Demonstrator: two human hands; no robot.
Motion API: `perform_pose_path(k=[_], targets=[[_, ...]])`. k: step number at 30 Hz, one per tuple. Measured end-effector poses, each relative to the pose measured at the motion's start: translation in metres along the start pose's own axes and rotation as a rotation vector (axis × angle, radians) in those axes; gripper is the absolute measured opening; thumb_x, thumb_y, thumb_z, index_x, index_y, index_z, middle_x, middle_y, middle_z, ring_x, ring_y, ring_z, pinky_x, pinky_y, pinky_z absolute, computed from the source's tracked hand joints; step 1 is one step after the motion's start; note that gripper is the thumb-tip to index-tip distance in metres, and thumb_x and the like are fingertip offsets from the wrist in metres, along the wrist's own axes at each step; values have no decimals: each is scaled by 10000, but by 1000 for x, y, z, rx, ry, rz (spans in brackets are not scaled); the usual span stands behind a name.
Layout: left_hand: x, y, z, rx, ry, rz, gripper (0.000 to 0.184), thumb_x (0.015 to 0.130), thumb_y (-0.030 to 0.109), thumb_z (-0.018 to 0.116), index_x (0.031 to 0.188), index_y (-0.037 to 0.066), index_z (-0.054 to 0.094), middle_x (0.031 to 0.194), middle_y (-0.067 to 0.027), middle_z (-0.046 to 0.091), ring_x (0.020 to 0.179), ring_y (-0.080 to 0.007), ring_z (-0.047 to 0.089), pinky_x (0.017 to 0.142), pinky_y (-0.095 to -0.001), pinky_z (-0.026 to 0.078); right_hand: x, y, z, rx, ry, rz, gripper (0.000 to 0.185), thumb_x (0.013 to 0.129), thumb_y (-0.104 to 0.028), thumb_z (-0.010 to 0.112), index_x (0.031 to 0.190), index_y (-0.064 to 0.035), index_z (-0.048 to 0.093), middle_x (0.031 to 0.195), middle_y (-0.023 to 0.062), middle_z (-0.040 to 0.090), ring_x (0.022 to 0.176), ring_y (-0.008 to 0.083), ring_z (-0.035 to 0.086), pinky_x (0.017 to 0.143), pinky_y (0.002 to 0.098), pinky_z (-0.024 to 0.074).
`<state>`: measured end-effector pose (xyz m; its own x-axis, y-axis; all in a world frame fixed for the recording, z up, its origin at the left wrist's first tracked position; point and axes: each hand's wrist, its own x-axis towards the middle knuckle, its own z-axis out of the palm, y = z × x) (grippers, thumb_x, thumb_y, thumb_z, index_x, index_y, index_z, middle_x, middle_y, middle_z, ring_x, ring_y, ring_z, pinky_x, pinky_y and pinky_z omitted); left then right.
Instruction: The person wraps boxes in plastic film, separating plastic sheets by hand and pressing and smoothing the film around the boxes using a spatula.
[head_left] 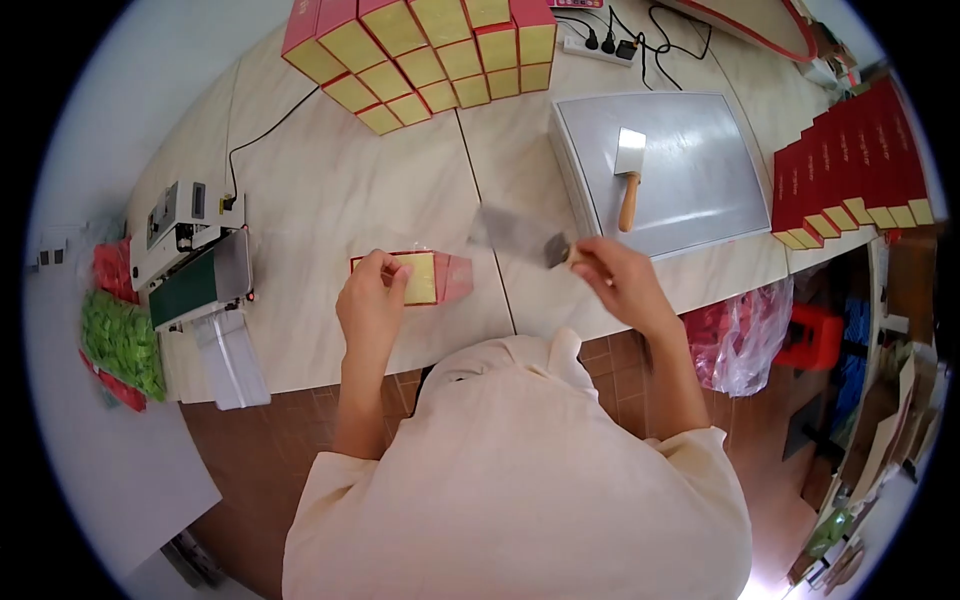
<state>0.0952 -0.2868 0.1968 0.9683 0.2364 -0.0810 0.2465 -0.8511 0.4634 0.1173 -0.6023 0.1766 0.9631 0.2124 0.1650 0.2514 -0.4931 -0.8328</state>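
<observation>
A small red-and-yellow box [421, 280] lies on the table in front of me, with clear film sticking out past its right end. My left hand [372, 290] is closed on the left part of this box, thumb and fingers pressed together there. To the right, my right hand [622, 280] grips a scraper by its handle end. That scraper's wide metal blade [515, 236] points left above the table and is smeared by motion. A second scraper [629, 185] with a wooden handle rests on a flat metal-topped plate [690, 170] beyond my right hand.
Stacked red-and-yellow boxes [425, 60] stand at the back, with dark red boxes [850, 165] at the far right. A machine with a green belt [190, 290] sits at the left edge. Behind the plate are a power strip [600, 50] and black cables.
</observation>
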Motion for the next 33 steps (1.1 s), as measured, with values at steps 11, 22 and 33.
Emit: perform_pose_path(k=[11, 22, 33], targets=[[1, -3, 4, -80, -21, 36, 133, 883, 157, 652, 898, 39, 592, 813, -85, 655, 723, -208, 637, 670, -338, 493, 17, -26, 19, -56, -364, -204, 185, 843, -92, 705, 998, -18, 638, 850, 118, 669, 714, 305, 638, 616, 356, 506], [-33, 0, -29, -52, -120, 176, 359, 832, 142, 720, 1160, 92, 583, 767, -34, 661, 761, -195, 614, 775, -344, 455, 18, -35, 24, -78, -367, -223, 133, 853, -108, 669, 952, -49, 604, 771, 114, 642, 685, 317, 614, 594, 400, 478], [-45, -16, -27, -108, 101, 232, 322, 803, 123, 739, 1109, 116, 638, 824, -16, 629, 886, -208, 567, 862, -372, 405, 21, -50, 29, -84, -382, -209, 118, 859, -120, 669, 923, -41, 609, 757, 118, 641, 657, 327, 602, 569, 393, 472]])
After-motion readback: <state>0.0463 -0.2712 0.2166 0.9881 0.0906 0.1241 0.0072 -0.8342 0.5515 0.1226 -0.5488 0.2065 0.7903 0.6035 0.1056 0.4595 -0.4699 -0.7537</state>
